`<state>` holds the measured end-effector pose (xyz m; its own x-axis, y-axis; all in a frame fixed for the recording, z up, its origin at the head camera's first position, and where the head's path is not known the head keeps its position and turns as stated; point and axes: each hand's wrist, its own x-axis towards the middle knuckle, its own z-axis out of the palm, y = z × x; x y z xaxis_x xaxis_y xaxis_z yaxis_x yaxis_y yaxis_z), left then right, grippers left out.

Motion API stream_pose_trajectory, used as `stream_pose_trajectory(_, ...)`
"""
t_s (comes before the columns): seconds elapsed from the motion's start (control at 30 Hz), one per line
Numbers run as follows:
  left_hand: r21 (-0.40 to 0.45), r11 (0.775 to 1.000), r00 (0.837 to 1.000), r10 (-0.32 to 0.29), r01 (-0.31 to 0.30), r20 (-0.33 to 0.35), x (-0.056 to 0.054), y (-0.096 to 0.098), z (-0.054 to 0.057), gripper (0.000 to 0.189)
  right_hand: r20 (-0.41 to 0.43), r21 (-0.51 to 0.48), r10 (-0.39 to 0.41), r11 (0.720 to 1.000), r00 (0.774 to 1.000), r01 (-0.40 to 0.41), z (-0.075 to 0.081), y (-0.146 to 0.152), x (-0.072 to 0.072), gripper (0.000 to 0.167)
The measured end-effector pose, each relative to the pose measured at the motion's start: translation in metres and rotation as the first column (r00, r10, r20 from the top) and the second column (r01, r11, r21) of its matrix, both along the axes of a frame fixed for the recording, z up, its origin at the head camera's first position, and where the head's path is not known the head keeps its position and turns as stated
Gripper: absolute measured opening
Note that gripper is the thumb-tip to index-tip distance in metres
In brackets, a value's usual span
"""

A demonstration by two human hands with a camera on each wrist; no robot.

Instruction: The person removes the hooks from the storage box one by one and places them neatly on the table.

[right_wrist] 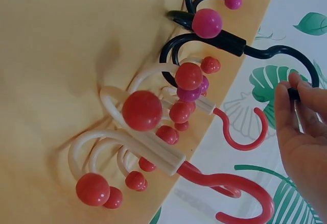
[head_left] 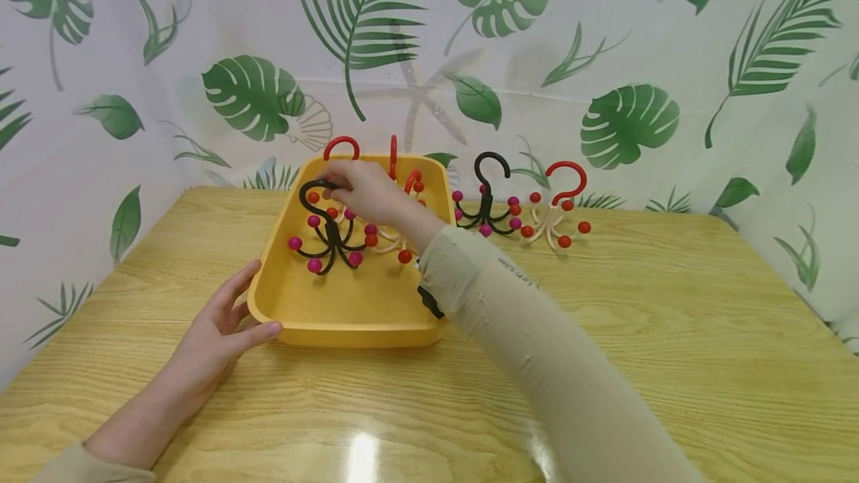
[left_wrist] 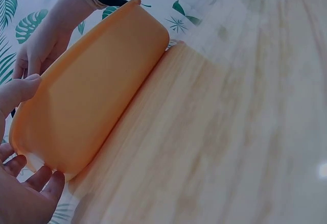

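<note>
My right hand (head_left: 365, 188) pinches the tip of the hook of a black octopus-shaped hanger (head_left: 332, 233), whose curved arms end in magenta balls. This hanger (right_wrist: 230, 43) stands upright inside a yellow plastic bin (head_left: 349, 335), its hook at the top. Beside it in the bin are several cream hangers (right_wrist: 158, 150) with red hooks and red balls, partly hidden by my right hand in the head view. My left hand (head_left: 208, 330) holds the bin's near left corner, thumb along the front and fingers on the left side.
Behind and right of the bin, another black hanger (head_left: 486, 207) and a cream hanger with a red hook (head_left: 553, 222) stand on the wooden table (head_left: 671, 319). A leaf-printed cloth (head_left: 523, 95) hangs along the table's back and sides.
</note>
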<state>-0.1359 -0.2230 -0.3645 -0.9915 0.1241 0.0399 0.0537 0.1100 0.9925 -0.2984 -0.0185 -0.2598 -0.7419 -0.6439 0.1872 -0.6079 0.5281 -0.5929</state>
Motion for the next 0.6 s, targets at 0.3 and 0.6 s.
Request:
stream_pose_trajectory(0.3, -0.017, 1.000, 1.000, 0.007, -0.006, 0.008, 0.000, 0.000, 0.001, 0.084, -0.016, -0.064, 0.003, 0.998, 1.000, -0.004, 0.006, -0.002, 0.009, 0.025)
stream_pose_trajectory(0.6, -0.033, 0.999, 1.000, 0.016, -0.015, 0.017, 0.000, 0.000, 0.001, 0.084, -0.059, -0.204, 0.050, 0.977, 0.997, -0.062, 0.026, 0.013, 0.023, 0.025)
